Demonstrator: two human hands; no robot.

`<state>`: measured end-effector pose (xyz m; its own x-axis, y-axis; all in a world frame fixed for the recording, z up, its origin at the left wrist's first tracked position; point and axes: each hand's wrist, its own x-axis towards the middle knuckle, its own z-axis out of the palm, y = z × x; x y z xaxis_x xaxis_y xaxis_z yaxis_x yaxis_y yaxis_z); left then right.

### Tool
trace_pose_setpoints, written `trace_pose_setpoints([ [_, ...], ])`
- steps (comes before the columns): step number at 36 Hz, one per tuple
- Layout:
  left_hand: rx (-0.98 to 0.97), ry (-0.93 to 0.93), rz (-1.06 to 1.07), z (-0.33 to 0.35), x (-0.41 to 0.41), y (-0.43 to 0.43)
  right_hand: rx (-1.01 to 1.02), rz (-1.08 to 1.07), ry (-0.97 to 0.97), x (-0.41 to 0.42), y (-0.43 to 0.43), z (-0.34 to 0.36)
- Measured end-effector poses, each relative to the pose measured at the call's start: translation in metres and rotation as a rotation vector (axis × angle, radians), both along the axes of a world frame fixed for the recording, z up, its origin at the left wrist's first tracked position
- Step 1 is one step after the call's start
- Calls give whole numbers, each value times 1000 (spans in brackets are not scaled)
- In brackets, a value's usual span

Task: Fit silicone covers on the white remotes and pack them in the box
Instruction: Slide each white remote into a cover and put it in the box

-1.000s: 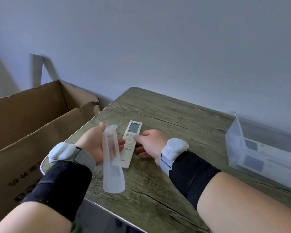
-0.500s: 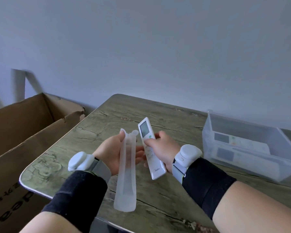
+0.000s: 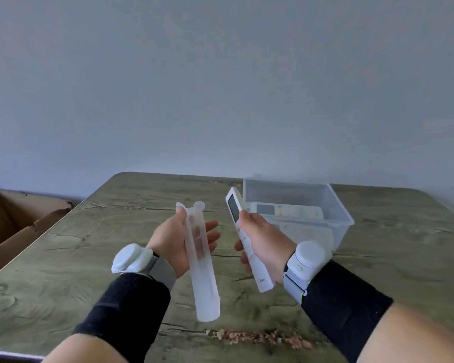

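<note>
Cover and remote held side by side above the bench (image 3: 89, 258), not touching.
Left hand (image 3: 173, 242) holds the translucent cover (image 3: 199, 260), thumb near its top end and fingers behind. Right hand (image 3: 265, 244) grips the white remote (image 3: 233, 208), screen end up. The clear bin (image 3: 338, 205) behind it holds more remotes (image 3: 286, 209); a carton (image 3: 16, 226) sits at far left.

A weathered wood-grain table (image 3: 89, 271) is seen before a plain pale wall (image 3: 220, 74); reddish flaking (image 3: 260, 336) is visible near its front edge.
</note>
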<state>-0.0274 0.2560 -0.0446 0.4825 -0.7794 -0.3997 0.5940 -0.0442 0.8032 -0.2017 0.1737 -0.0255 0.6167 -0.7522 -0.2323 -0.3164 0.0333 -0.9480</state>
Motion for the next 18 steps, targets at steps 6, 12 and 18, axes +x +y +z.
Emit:
trace_pose_setpoints([
  [6, -44, -38, 22, 14, -38, -18, -149, 15, 15, -37, -6, 3],
  [12, -84, 48, 42, 21, -70, -32, -403, 37, 170, -64, -5, 2],
  [18, -124, 209, 67, 33, -92, -38, -547, 26, 293, -72, -4, -3],
])
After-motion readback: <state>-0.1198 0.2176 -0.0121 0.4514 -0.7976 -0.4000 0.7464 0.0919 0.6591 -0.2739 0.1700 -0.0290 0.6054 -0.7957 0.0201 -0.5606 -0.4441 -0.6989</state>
